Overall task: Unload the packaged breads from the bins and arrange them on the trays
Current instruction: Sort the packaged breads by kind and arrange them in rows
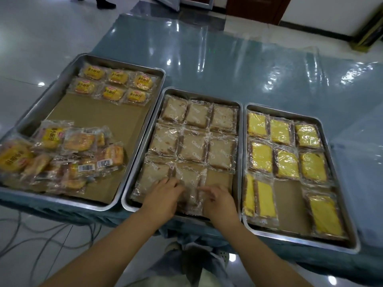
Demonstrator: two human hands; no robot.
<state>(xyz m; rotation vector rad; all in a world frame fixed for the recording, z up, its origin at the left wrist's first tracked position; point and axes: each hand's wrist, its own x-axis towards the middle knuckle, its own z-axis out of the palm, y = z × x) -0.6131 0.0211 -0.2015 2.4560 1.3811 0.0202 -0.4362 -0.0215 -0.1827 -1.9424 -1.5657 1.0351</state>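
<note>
Three metal trays lined with brown paper stand side by side. The middle tray [240,129] holds several pale brown packaged breads in rows. My left hand [163,195] and my right hand [217,200] both touch one brown packaged bread [189,183] in that tray's front row; my fingers lie on its wrapper from either side. The left tray [51,83] has two neat rows of yellow round breads [116,84] at the back and a loose heap of packets [62,154] at the front. The right tray [339,141] holds several yellow sliced cakes [287,162].
The trays sit on a table under a blue cloth with clear plastic sheeting [228,59]. Grey cables [31,239] lie on the tiled floor at lower left. A person's shoes [104,4] show at the far top left. Bare brown paper [219,177] shows in the middle tray's front right.
</note>
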